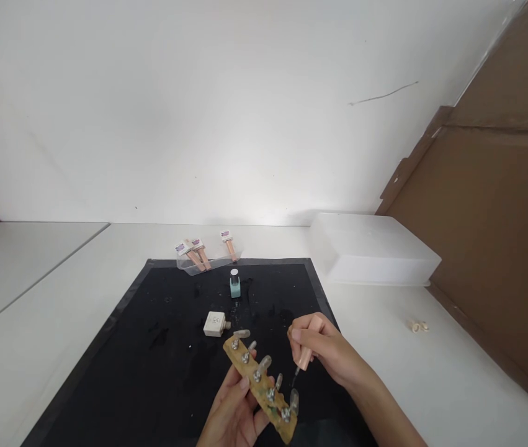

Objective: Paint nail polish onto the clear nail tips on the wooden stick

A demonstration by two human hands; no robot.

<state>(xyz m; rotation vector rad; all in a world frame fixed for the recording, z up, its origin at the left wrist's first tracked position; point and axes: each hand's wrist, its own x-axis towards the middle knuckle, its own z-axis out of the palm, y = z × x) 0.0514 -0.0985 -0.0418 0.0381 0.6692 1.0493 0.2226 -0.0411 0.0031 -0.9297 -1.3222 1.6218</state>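
Note:
My left hand (238, 406) grips a yellowish, stained strip (258, 386) that slants down to the right. Several silver metal knobs sit along it, and clear nail tips (264, 364) stick out from its far side. In my right hand (322, 344) is a peach-coloured nail polish brush cap (310, 344), pinched with its dark bristles down. The bristles are close to the nail tip (294, 400) at the strip's near end; whether they touch it I cannot tell. A white polish bottle (214, 323) lies on its side without a cap, just beyond the strip.
A mint-green polish bottle (234, 284) stands upright on the black mat (170, 347). Behind it, a clear tray (219, 263) holds peach tubes with white labels. A translucent box (375, 248) sits at the right, with small beige rings (416, 326) nearer; cardboard (487, 248) walls that side.

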